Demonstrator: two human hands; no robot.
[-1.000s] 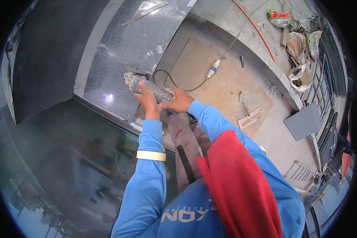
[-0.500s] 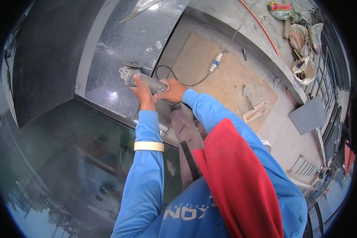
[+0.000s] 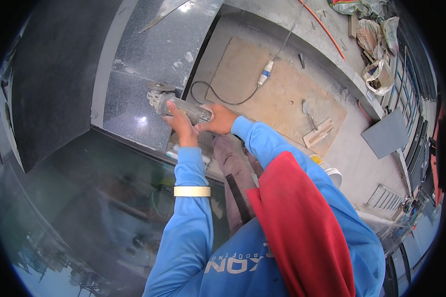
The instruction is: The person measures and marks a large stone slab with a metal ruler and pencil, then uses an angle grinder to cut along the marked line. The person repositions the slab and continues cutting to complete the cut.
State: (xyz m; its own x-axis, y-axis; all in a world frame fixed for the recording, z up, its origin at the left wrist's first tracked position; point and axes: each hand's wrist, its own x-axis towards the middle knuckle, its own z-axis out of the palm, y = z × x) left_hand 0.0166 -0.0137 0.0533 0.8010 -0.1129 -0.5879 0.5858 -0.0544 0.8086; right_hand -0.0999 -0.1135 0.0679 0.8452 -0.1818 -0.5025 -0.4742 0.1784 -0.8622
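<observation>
An angle grinder (image 3: 187,109), grey with dust, is held in both my hands over a dark, shiny stone-like slab (image 3: 134,94). Around the front of its body, close to the pale gear head, my left hand (image 3: 182,123) is closed with the thumb along the casing. My right hand (image 3: 222,119) grips the rear end. The grinder's round disc (image 3: 160,86) lies over the slab by a thin seam line; whether it touches cannot be told. A roll of pale tape (image 3: 192,191) circles my left forearm like a bracelet.
A black cord runs to a white-and-blue connector (image 3: 265,73) on a brown board (image 3: 262,104). A trowel (image 3: 309,113) and a wooden float (image 3: 319,132) lie there. A white bucket (image 3: 334,176) is beside my right arm. Dark glass (image 3: 84,198) lies left; sacks (image 3: 376,54) at far right.
The grinder has tilted a little, and its disc now shows as a broader oval above the slab. Both hands keep their hold. The whole view has shifted slightly.
</observation>
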